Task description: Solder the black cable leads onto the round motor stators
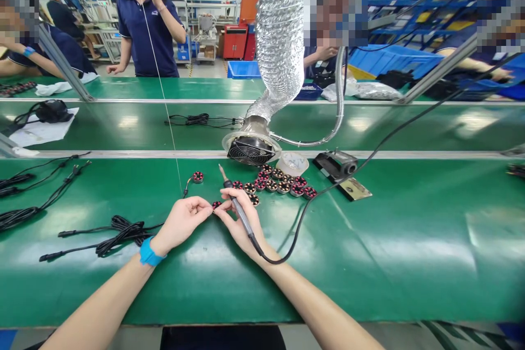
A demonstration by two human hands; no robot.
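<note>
My left hand [182, 221], with a blue wrist strap [151, 252], pinches the near edge of a small red-and-black motor coil [216, 205] on the green bench. My right hand [246, 221] holds a soldering iron [241, 213] between thumb and palm, its tip pointing up and away. The thumb and a finger of that same hand meet at the coil too, facing my left fingertips. Another coil [197, 176] with a short lead lies just beyond my left hand. Several more coils [283, 186] are grouped beyond my right hand.
A fume duct [283, 38] with a fan [251, 149] hangs ahead. Near it are a solder-iron stand [336, 164] and a tape roll [292, 164]. Black cables [123, 232] lie left; the iron's cord [301, 224] loops right. A thin wire [164, 99] hangs down. Co-workers stand across the bench.
</note>
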